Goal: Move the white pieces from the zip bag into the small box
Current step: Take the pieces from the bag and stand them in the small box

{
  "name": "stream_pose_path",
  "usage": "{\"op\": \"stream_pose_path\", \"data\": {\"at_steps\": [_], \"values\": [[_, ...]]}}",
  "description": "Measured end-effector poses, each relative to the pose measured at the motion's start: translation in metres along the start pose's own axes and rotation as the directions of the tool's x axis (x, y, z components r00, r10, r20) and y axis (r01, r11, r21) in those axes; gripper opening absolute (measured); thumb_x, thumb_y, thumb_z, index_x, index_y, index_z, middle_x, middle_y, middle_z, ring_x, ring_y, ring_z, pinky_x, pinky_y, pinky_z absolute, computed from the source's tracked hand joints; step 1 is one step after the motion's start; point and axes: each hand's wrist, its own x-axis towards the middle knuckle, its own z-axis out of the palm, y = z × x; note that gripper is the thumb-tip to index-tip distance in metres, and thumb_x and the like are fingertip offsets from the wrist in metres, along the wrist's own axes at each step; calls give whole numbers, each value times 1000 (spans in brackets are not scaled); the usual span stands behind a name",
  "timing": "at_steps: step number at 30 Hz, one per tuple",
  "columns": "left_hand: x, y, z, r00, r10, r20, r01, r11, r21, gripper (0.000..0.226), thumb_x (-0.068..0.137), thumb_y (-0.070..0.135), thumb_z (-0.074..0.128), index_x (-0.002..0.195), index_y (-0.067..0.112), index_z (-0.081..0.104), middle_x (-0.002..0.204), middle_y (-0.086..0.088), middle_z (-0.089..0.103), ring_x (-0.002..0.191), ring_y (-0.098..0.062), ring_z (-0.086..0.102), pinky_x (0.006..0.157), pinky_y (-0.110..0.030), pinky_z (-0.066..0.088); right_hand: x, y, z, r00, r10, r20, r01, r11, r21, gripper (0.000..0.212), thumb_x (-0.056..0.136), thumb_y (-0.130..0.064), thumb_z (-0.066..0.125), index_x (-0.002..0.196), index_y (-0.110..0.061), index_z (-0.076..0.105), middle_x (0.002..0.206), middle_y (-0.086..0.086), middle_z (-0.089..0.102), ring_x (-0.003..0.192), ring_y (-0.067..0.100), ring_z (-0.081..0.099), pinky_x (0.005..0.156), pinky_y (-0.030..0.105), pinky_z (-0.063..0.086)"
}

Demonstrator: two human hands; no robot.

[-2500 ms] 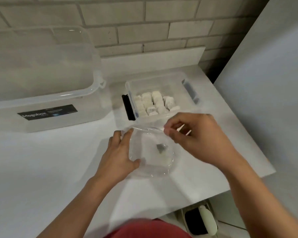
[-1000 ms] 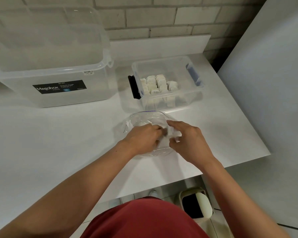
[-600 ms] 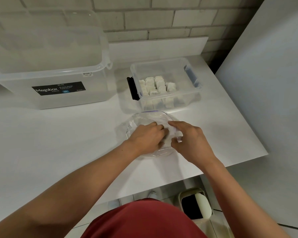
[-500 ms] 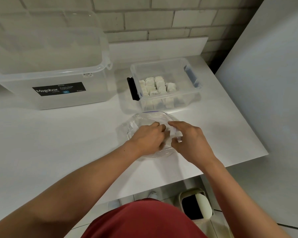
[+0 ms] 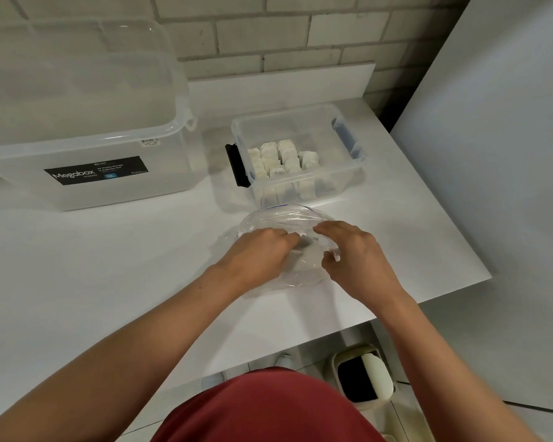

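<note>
The bag (image 5: 279, 218) lies on the table (image 5: 109, 269), just before the box (image 5: 348, 169) of pieces (image 5: 281, 157). The right hand (image 5: 358, 260) pinches its edge; the left hand (image 5: 256, 256) curls into it (grasp hidden, cannot tell).

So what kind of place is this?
Probably a home kitchen or utility corner: a white worktop against a pale brick wall, a large clear plastic storage box, and a small lidded bin underneath.

Clear crinkled plastic zip bag (image 5: 278, 218), glossy transparent plastic small box (image 5: 351, 169), matt white table (image 5: 109, 266)
</note>
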Motion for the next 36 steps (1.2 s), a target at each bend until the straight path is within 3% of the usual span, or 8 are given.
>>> {"op": "stream_pose_path", "data": {"at_steps": [4,8,11,14,17,22,30,36], "values": [[-22,-8,-8,974,-128,-186,115,990,-80,32,97,11,50,124,23,61,111,0,72,95,-33,68,73,-42,55,0,-2,5,1000,-1,-17,-1,995,-97,50,77,6,69,121,-18,74,128,-6,72,101,30,66,80,41,60],[-27,-21,-3,965,-188,-181,166,977,-134,36,101,14,48,131,26,61,120,3,70,103,-31,67,80,-41,55,0,-1,11,993,-49,-110,10,944,-329,48,65,14,69,100,-17,81,104,-10,78,80,27,49,49,35,49],[-27,-20,2,978,-169,-119,159,983,-86,44,99,13,48,138,33,56,125,8,67,106,-29,66,81,-40,54,2,-7,14,981,-189,-48,145,872,-468,47,61,16,66,92,-17,81,95,-10,78,77,27,49,54,33,37],[-27,-18,2,979,-171,-112,168,985,-34,51,97,14,49,142,38,51,128,10,66,106,-27,66,78,-35,51,1,-22,30,953,-210,217,294,806,-514,29,61,2,78,81,-20,79,91,-6,78,84,26,66,66,33,50],[-27,-19,3,979,-183,-91,188,981,45,55,96,10,48,141,40,50,132,11,63,105,-29,66,75,-34,48,7,-22,45,954,-30,299,192,827,-528,31,61,1,79,90,-11,78,100,6,78,80,28,73,67,36,59],[-27,-16,3,966,-249,-74,257,957,133,77,93,0,46,156,38,28,152,15,48,97,-34,69,66,-33,46,22,-19,44,953,121,279,61,822,-565,56,87,-2,53,143,-6,53,134,9,65,123,32,60,98,37,50],[-27,-7,2,977,-194,-83,207,957,201,83,92,1,47,160,40,18,147,11,54,87,-33,70,59,-30,38,35,-23,40,886,343,311,-89,786,-612,41,97,-12,47,137,-7,52,135,9,63,136,30,45,101,35,45],[-25,-3,-2,973,-211,-93,223,963,152,80,94,3,45,160,38,16,144,9,53,84,-34,68,61,-31,41,35,-14,32,913,217,344,12,831,-556,50,88,-11,57,137,-20,57,136,-1,61,132,30,49,104,38,42]]}}
